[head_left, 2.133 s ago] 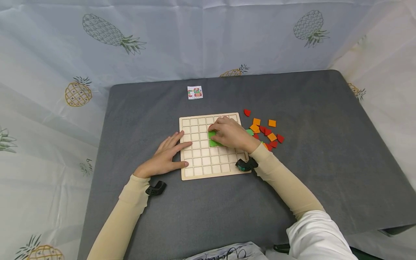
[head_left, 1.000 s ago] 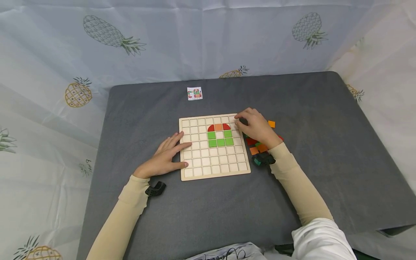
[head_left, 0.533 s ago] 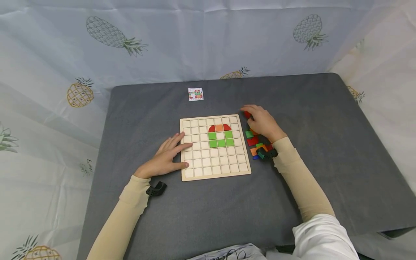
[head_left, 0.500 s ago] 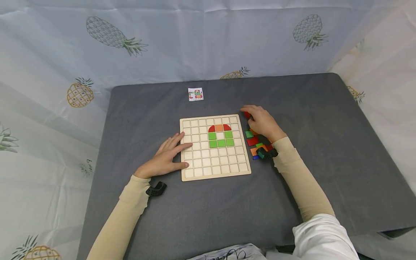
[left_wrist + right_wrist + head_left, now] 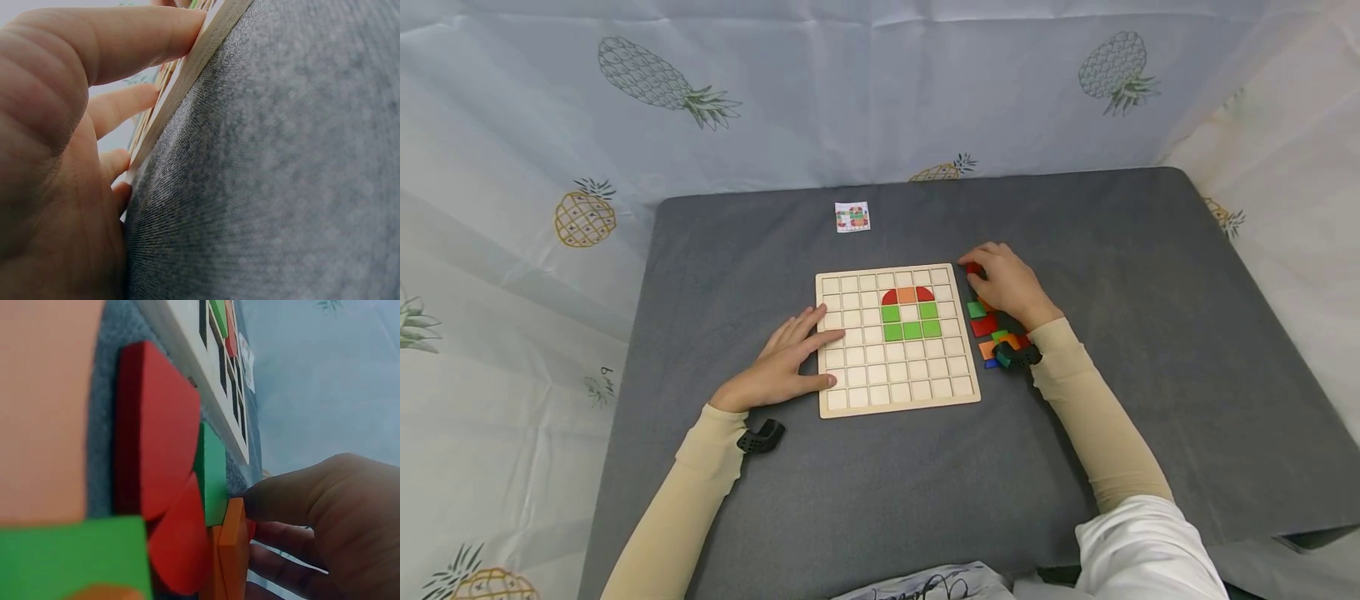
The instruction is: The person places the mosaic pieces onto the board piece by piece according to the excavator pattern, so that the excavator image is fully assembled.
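Observation:
A wooden grid board (image 5: 925, 392) lies mid-table, holding two red quarter-round tiles, an orange tile (image 5: 906, 295) and several green tiles (image 5: 912, 330). My left hand (image 5: 778, 362) lies flat on the cloth, its fingers (image 5: 106, 44) against the board's left edge (image 5: 187, 75). To the right of the board, my right hand (image 5: 1009, 285) is over the loose tiles (image 5: 988, 327), with its fingertips curled on a small red tile (image 5: 973, 268). In the right wrist view, the thumb (image 5: 312, 490) touches an orange tile (image 5: 231, 550) beside a green tile (image 5: 212, 465) and a red tile (image 5: 156, 425).
A small picture card (image 5: 852, 217) lies at the far side of the grey table (image 5: 1150, 333). A pineapple-print cloth (image 5: 850, 92) hangs behind and at both sides. The loose red, orange, green and blue tiles crowd the strip just right of the board.
My right hand left the board's green tiles and moved right to the loose tiles, then took the red tile at the far end. The left hand stayed still.

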A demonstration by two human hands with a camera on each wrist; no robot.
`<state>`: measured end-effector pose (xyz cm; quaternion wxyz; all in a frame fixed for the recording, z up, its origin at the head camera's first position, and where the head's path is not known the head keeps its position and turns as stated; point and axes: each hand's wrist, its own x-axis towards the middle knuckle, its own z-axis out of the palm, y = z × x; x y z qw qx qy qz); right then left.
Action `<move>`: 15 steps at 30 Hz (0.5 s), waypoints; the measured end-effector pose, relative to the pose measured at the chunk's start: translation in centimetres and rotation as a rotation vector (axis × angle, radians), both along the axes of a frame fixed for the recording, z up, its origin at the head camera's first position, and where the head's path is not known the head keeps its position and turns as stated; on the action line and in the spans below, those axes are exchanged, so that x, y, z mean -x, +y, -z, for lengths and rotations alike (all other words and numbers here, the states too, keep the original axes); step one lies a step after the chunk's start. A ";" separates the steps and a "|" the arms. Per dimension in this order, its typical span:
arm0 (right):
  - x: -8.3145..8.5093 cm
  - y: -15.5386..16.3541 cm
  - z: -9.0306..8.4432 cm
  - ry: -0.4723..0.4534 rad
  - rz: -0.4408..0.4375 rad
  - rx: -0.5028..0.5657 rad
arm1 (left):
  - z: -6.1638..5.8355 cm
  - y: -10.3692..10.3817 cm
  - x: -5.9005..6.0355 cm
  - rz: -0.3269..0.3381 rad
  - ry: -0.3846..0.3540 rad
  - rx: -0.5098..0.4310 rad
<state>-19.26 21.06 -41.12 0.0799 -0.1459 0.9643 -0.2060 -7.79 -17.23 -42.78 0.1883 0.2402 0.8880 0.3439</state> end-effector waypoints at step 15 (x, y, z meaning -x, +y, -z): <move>-1.0 -0.9 -1.2 -0.029 -0.036 0.243 | 0.0 0.1 -0.1 0.001 0.009 0.006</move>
